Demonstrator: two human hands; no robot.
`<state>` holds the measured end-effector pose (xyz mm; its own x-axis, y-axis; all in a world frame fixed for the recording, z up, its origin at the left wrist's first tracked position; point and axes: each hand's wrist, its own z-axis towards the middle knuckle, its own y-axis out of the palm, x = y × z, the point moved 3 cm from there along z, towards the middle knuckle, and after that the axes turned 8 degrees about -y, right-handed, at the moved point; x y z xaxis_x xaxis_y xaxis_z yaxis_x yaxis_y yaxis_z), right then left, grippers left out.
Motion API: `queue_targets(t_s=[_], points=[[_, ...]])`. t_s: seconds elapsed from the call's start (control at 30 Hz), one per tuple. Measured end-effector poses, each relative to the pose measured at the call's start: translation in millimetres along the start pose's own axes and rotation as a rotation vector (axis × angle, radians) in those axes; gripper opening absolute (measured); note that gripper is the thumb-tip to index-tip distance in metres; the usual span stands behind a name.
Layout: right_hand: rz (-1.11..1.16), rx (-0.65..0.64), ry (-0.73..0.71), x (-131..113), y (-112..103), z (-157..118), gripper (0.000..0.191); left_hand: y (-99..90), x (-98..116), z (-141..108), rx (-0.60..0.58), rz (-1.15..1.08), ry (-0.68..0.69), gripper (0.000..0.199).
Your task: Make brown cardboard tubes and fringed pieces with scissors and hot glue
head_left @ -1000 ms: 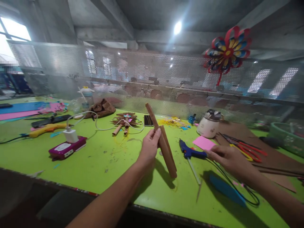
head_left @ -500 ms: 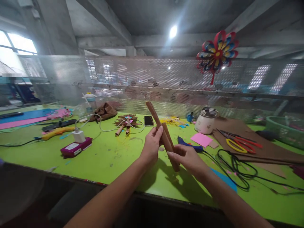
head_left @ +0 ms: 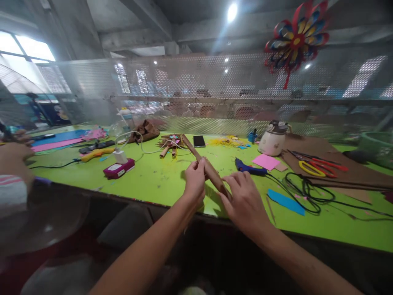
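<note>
A brown rolled-paper tube [head_left: 212,171] slants between my hands above the near edge of the green table. My left hand [head_left: 194,180] pinches its middle between thumb and fingers. Around its lower end, my right hand [head_left: 242,199] is closed with thumb and fingers. In the earlier frame a second, shorter brown piece branches from it; now my fingers hide much of that part. Just beyond my right hand lies a blue glue gun [head_left: 250,168] with a black cord. Behind the tube's upper tip is a brown paper figure [head_left: 170,141] with rolled legs.
A phone [head_left: 199,141], yellow scraps [head_left: 229,141] and a white kettle-like jug [head_left: 272,139] stand farther back. Scissors [head_left: 319,168] lie on brown sheets at right. A purple power block [head_left: 118,169] and yellow glue gun [head_left: 96,154] are left. Another person's arm [head_left: 14,164] shows far left.
My view has shifted, with the table edge higher in it. The tube is tilted flatter and nearer the table edge. My right hand has turned over its lower end.
</note>
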<state>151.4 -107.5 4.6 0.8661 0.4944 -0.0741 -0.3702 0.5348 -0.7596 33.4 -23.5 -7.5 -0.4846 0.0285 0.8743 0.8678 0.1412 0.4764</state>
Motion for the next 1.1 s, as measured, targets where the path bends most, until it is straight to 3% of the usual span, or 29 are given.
queue_targets(t_s=[0.1, 0.23, 0.47, 0.63, 0.77, 0.93, 1.1], points=[[-0.232, -0.096, -0.074, -9, 0, 5, 0.010, -1.8, -3, -2, 0.068, 0.001, -0.003, 0.011], [-0.398, -0.142, -0.221, -5, 1, 16, 0.021, -7.5, -4, -2, 0.122, 0.039, -0.032, 0.008], [-0.409, -0.264, -0.330, 0, 10, 29, 0.022, -13.8, -10, 10, 0.261, 0.152, -0.105, 0.006], [-0.364, -0.333, -0.372, 24, 22, 32, 0.018, -7.9, -16, 15, 0.282, 0.205, -0.152, 0.004], [-0.322, -0.369, -0.355, 38, 30, 21, 0.015, -8.0, -22, 11, 0.212, 0.243, -0.238, 0.005], [-0.271, -0.393, -0.317, 43, 32, 2, 0.016, -24.4, -11, -6, 0.006, 0.362, -0.320, 0.017], [-0.198, -0.421, -0.302, 43, 31, -5, 0.017, -50.0, 18, -27, -0.133, 0.573, -0.182, 0.018]])
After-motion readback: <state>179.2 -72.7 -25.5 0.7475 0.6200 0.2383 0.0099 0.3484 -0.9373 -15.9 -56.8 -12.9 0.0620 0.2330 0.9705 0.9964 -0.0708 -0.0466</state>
